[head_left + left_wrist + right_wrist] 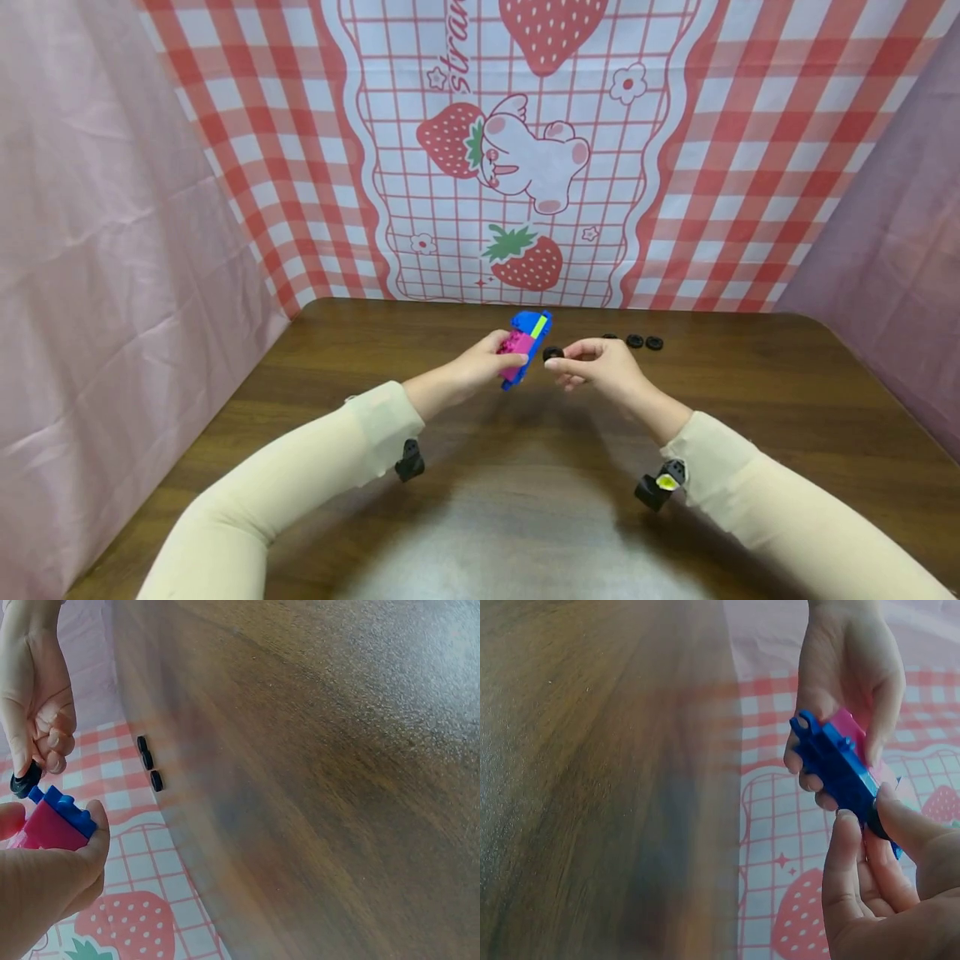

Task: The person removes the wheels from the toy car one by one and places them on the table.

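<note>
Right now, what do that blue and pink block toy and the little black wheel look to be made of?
The blue and pink block toy in the left hand looks like moulded plastic: bright flat colours, studs, crisp edges. The small black wheel pinched by the right hand looks matt and dark, perhaps rubber or plastic; too small to tell.

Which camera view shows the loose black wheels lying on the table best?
The left wrist view: three black wheels stand in a clear row on the table. The head view shows them small and far; the right wrist view shows none.
</note>
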Motion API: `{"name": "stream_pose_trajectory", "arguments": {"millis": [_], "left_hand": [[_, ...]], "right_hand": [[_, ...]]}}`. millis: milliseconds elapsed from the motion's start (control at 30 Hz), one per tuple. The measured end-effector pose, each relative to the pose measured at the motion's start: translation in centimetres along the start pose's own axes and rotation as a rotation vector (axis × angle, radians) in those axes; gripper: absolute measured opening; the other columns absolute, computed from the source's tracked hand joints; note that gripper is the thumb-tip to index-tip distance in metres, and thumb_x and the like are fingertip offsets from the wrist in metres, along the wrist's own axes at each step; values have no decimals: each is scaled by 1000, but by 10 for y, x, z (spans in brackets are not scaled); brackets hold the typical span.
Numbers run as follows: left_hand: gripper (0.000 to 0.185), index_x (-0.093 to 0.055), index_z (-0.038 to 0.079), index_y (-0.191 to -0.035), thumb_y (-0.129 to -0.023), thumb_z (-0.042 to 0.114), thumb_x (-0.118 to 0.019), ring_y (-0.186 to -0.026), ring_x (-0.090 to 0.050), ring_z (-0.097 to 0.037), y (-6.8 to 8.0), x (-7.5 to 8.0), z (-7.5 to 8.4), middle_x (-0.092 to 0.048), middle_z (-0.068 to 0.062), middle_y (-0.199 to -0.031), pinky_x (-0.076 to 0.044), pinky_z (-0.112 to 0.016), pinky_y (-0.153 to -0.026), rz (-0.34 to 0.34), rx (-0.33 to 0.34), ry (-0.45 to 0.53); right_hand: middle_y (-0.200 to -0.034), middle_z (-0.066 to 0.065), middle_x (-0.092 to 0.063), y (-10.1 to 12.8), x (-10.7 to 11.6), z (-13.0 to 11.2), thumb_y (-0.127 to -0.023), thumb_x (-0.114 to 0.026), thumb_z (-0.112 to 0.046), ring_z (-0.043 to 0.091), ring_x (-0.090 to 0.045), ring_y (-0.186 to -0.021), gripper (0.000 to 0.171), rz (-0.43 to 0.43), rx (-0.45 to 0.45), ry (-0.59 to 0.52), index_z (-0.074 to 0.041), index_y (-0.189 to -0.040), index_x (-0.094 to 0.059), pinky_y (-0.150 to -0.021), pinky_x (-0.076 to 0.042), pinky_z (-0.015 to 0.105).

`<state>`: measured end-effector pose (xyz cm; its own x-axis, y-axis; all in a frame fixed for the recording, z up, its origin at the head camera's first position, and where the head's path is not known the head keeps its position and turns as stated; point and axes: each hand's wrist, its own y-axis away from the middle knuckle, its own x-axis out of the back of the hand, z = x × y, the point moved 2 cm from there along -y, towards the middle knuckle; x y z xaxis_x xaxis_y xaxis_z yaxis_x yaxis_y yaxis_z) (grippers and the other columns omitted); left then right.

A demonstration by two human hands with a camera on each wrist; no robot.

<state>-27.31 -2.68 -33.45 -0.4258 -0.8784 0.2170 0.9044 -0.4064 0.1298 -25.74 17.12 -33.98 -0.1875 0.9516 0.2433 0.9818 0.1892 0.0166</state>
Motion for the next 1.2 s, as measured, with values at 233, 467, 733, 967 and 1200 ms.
{"name": "stream_pose_trajectory", "arguments": {"millis": [233,467,733,967,1200], "left_hand": [[46,-38,-7,-135,-96,10,-55,-100,-57,-23,0,0,-1,-54,-22,-121,-49,-40,-94,21,-6,0],[46,-38,-7,-137,-98,12,-55,-101,-58,-25,0,0,-2,-53,-23,-122,-48,-44,-97,23,1,15],[46,-38,-6,-138,-99,13,-53,-102,-59,-27,1,-1,-2,-54,-24,-123,-50,-40,-92,14,16,16],[47,-38,-6,-138,-98,14,-55,-107,-57,-27,1,1,-4,-52,-24,-126,-47,-44,-99,12,27,14],[47,-39,-5,-138,-98,14,-55,-108,-56,-26,3,2,-4,-52,-23,-127,-49,-39,-94,9,27,-18]], "right_hand": [[-72,-1,-72,-3,7,3,-83,-78,-23,11,-68,-64,29,24,-48,-40,-2,-89,-59,-67,-58,33],[-73,-1,-73,-10,11,7,-88,-72,-13,7,-65,-59,17,32,-55,-164,-2,-88,-59,-62,-57,26],[-80,-2,-75,-19,21,14,-94,-64,-14,5,-66,-62,23,27,-63,-174,7,-103,-59,-65,-57,27],[-80,-3,-75,-26,33,16,-94,-64,-13,5,-69,-68,30,28,-116,-190,11,-111,-57,-71,-57,25],[-75,-4,-73,-37,45,26,-91,-67,-10,6,-69,-68,12,76,-151,-267,-1,-96,-61,-72,-57,25]]}}
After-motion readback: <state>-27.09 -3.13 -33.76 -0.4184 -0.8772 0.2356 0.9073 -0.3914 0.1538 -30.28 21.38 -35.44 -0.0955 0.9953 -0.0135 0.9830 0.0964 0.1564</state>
